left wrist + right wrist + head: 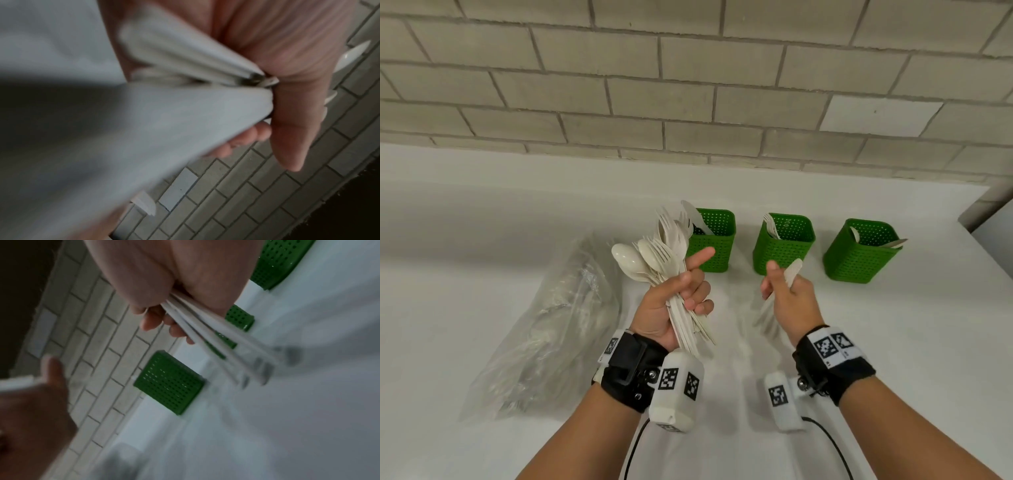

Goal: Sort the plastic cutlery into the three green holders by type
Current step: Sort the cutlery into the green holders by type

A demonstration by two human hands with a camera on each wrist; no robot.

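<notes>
My left hand (688, 291) grips a mixed bunch of white plastic forks and spoons (654, 253) by the handles, heads up and index finger stuck out. In the left wrist view the blurred handles (185, 68) fan out from my palm. My right hand (784, 291) holds a few white cutlery pieces (793, 270) with a knife-like tip on top; their handles (205, 327) show in the right wrist view. Three green holders stand beyond both hands: left (710, 246), middle (784, 250) with forks, right (863, 257) with spoons.
A crumpled clear plastic bag (551, 325) lies on the white counter (482, 212) left of my left arm. A grey brick wall (688, 85) rises right behind the holders. The counter's edge (976, 233) ends at the far right.
</notes>
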